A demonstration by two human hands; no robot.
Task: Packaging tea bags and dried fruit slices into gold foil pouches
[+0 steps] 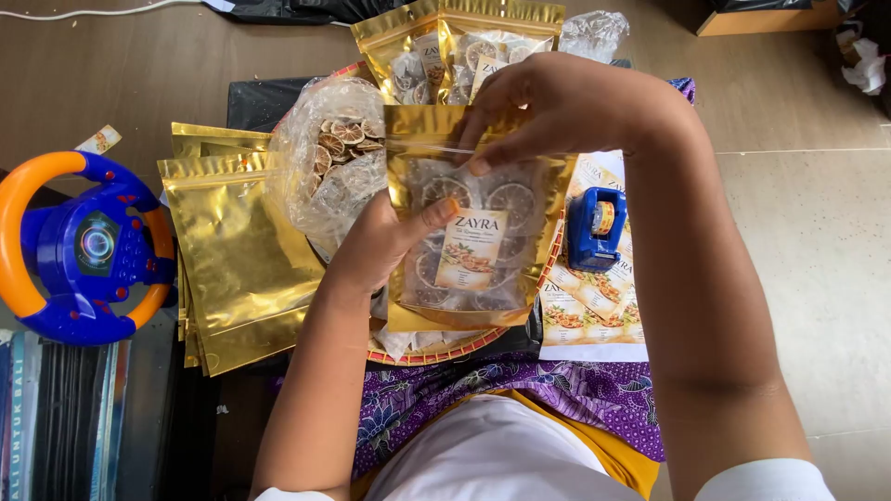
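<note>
Left hand [385, 243] grips gold pouch [469, 246] (dried slices inside); right hand [557, 107] pinches top.

Blue and orange toy steering wheel [79, 246] at far left, stack of empty gold foil pouches [237, 260] beside it, clear plastic bag of dried citrus slices [336, 162], filled gold pouches [459, 46] up top, blue tape dispenser [594, 227] on a sheet of printed labels [594, 320], crumpled clear plastic [594, 32] near the top edge

Gold windowed pouch [469, 246] centre, cream label [471, 249]; empty gold pouches [237, 255] left; label sheet [594, 311] right.
</note>
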